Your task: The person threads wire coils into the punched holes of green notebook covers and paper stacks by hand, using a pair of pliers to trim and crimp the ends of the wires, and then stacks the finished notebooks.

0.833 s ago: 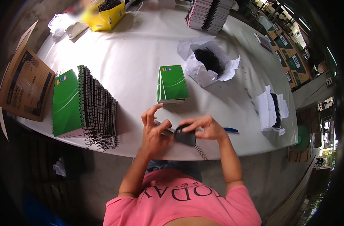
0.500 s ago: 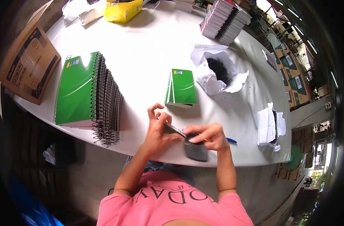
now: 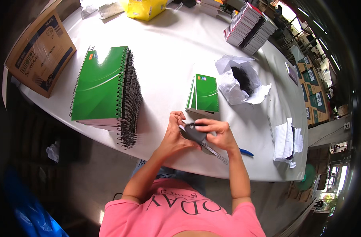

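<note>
Near the table's front edge, my left hand [image 3: 173,138] grips a small notebook [image 3: 206,150], mostly hidden by my fingers and a dark tool. A thin spiral wire coil [image 3: 220,157] runs along its edge and sticks out past it toward my right forearm. My right hand [image 3: 216,131] is closed around a flat black tool [image 3: 196,135], its broad face lying over the notebook's edge. The tool's exact kind cannot be made out. Just beyond my hands lies a short stack of small green notebooks [image 3: 207,94].
Large green spiral notebooks [image 3: 96,85] are stacked on the left, beside a cardboard box [image 3: 44,55]. Crumpled white paper [image 3: 228,89] holds black coils [image 3: 242,79]. A blue pen-like object [image 3: 246,152] and a paper-wrapped bundle [image 3: 284,140] lie to the right.
My right hand has moved the black tool up and back onto the notebook's edge. More of the wire coil shows now. The view has shifted slightly, so the table things appear farther right.
</note>
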